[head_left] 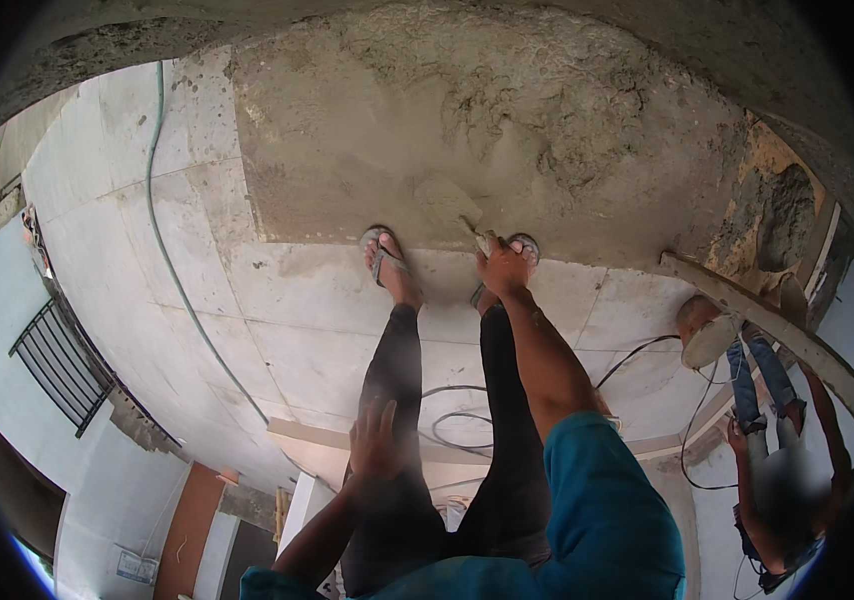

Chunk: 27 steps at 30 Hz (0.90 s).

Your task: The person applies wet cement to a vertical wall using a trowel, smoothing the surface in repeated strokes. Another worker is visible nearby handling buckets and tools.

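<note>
My right hand (503, 266) reaches down past my right foot and grips the handle of a trowel (450, 204). Its blade lies flat on the wet grey mortar bed (467, 110) spread over the floor ahead of me. My left hand (377, 440) rests on my left thigh, fingers spread, holding nothing. I stand in sandals (383, 250) at the edge of the mortar, on laid pale tiles (277, 300).
A green hose (162, 230) runs across the tiles at left. Black cables (457, 420) loop behind my legs. Another person (777, 470) crouches at the right beside a long wooden plank (777, 330). A pile of mortar (782, 215) lies at far right. A black metal grille (57, 365) stands at left.
</note>
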Each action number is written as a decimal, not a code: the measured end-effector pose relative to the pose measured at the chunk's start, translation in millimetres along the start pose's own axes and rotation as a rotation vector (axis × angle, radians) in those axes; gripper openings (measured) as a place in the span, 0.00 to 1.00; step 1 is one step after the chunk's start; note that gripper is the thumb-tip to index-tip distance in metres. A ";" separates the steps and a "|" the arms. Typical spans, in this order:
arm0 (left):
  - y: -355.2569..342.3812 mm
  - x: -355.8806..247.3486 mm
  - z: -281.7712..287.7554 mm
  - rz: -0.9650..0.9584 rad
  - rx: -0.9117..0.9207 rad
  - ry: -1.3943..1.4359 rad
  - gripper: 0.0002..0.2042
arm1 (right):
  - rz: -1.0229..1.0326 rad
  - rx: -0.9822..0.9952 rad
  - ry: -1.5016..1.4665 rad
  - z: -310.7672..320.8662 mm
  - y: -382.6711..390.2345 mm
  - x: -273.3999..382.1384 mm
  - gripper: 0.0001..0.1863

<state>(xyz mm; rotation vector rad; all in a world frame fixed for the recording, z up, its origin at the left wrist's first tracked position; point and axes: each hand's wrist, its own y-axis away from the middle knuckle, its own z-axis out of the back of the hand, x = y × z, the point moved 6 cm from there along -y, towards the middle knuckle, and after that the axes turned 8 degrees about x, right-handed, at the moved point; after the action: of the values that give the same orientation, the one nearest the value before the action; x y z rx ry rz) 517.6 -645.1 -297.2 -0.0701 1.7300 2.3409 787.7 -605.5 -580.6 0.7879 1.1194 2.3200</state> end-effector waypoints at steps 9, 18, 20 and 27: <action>-36.9 37.8 40.7 0.024 0.003 0.231 0.18 | -0.096 -0.073 -0.991 44.8 -160.0 -65.1 0.10; -39.4 44.7 48.8 -0.012 -0.019 0.175 0.15 | -0.124 -0.429 -0.138 65.7 -112.1 -63.7 0.22; -42.0 43.9 50.8 -0.013 -0.002 0.148 0.15 | -0.213 -0.300 -0.076 44.5 -120.8 -70.3 0.22; -42.6 40.7 54.1 -0.002 -0.104 0.054 0.13 | 0.081 -0.185 0.157 -35.5 -78.8 -79.0 0.23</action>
<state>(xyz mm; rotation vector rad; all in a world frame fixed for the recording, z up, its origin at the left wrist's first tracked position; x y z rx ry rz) 492.3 -575.7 -327.9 -0.1543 1.6300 2.4479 833.9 -627.6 -685.9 0.6019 0.9332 2.5465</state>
